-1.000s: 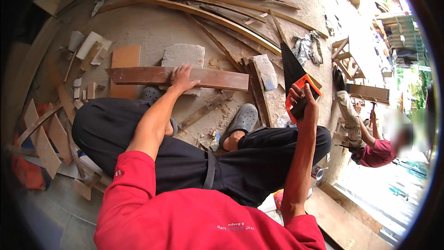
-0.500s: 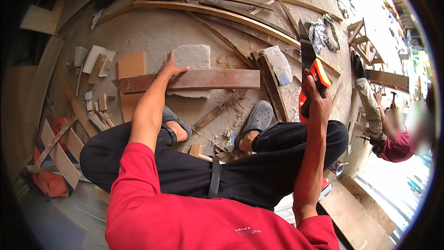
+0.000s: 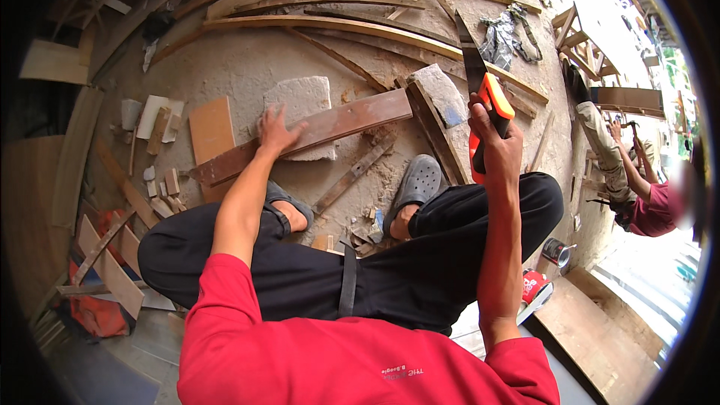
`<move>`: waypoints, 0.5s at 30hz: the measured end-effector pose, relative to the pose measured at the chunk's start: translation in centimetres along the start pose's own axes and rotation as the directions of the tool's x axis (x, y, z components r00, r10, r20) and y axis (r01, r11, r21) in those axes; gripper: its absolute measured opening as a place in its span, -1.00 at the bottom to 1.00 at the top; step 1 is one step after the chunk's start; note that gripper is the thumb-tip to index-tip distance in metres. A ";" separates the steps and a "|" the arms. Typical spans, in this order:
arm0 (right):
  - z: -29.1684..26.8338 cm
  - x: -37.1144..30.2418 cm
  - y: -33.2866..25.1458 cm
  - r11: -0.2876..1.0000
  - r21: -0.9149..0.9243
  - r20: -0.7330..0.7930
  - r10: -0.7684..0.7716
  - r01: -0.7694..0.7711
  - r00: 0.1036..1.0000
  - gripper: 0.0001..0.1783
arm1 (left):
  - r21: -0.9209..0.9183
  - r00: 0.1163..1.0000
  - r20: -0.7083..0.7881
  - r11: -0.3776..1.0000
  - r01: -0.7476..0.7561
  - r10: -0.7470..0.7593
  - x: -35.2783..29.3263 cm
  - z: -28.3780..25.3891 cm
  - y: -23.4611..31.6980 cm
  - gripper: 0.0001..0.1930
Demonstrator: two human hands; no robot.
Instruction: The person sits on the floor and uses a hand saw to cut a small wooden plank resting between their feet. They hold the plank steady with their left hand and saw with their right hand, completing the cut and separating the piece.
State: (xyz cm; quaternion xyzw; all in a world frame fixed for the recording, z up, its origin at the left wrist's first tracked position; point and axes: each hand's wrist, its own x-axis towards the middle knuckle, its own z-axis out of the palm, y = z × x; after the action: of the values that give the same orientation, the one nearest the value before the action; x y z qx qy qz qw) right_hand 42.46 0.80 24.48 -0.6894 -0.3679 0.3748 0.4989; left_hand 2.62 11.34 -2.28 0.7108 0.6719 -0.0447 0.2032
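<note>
My right hand (image 3: 501,142) is wrapped round the orange-and-black handle of a handsaw (image 3: 474,60). The saw is held up off the ground, its dark blade pointing away from me. A reddish-brown wooden plank (image 3: 352,119) lies slantwise over a pale stone block (image 3: 304,97), its right end farther from me than its left. On the plank rests my left hand (image 3: 279,133), fingers spread. The plank's left end lies over an orange-brown board (image 3: 211,124). Close to its right end is a dark timber piece (image 3: 435,131) leaning by another pale block (image 3: 436,94).
Long wooden strips (image 3: 337,22) lie across the far ground. Wood offcuts (image 3: 159,124) are scattered at left, with an orange bag (image 3: 101,316) nearer me. At right, a co-worker in a dark red shirt (image 3: 651,210) handles a hammer. A can (image 3: 555,252) stands by my right knee.
The plank has turned, its right end swinging away from me and its left end coming nearer. My left hand's fingers have spread on it. The saw has shifted slightly left with my right hand.
</note>
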 end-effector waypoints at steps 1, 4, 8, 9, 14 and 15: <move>-0.3 -0.1 0.2 1.000 0.006 -0.007 -0.007 0.007 1.000 -0.52 | 0.086 0.987 0.025 0.984 -0.159 0.157 -1.3 0.0 1.1 0.12; -0.7 0.0 0.4 1.000 -0.002 -0.014 -0.021 0.021 1.000 -0.52 | 0.180 0.922 -0.038 0.910 -0.374 0.386 -2.5 1.5 3.2 0.10; -1.0 0.7 0.5 0.998 -0.057 -0.021 -0.009 0.008 1.000 -0.52 | 0.113 0.903 0.002 0.897 -0.428 0.430 -1.0 1.9 4.5 0.03; -1.2 1.0 0.5 0.999 -0.046 -0.024 -0.009 0.008 1.000 -0.51 | 0.122 0.886 -0.004 0.880 -0.460 0.463 -0.4 2.0 4.6 0.00; -1.3 3.0 0.2 0.999 -0.031 -0.020 -0.020 0.020 1.000 -0.51 | 0.162 0.826 0.038 0.812 -0.560 0.562 2.2 2.3 4.8 -0.05; -1.2 3.4 0.3 0.999 -0.035 -0.022 -0.018 0.017 1.000 -0.51 | 0.157 0.814 0.081 0.799 -0.581 0.576 2.9 2.0 5.1 -0.06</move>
State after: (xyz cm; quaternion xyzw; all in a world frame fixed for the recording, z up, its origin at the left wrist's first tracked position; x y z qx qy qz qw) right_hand 45.04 3.21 23.93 -0.6989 -0.3747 0.3561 0.4942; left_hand 8.27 13.25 -3.86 0.8960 0.4136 -0.0494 0.1541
